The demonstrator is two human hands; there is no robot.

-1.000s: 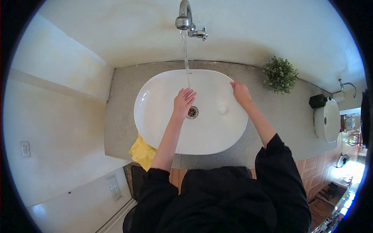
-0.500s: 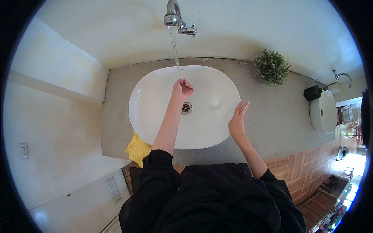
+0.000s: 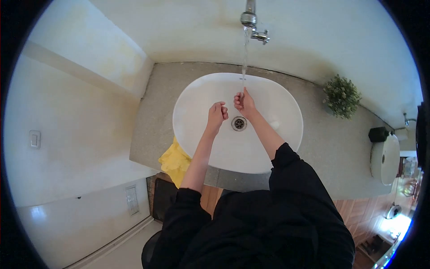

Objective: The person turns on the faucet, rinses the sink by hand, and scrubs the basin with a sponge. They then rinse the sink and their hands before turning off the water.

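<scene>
My right hand (image 3: pixel 245 104) is over the white basin (image 3: pixel 188 139), its thumb side at the lower end of the water stream (image 3: pixel 245 54). Its fingers are half curled and slightly apart, and it holds nothing. To its left is my left hand (image 3: pixel 217 116), loosely closed with fingers bent inward and nothing visible in it. A small gap separates the two hands. The metal drain (image 3: pixel 239 123) shows below and between them. Above the basin's back rim, the chrome faucet (image 3: pixel 248 19) is running.
A yellow cloth (image 3: pixel 174 162) hangs over the counter's front edge at the left. A leafy plant (image 3: pixel 341 95) stands on the grey counter (image 3: pixel 327 148) at the right. Farther right are a dark container (image 3: pixel 378 134) and a second basin (image 3: pixel 386 159).
My left hand has left the stream, moving left and down relative to the basin. My right hand has come from the basin's right rim to the water. The view has shifted and turned.
</scene>
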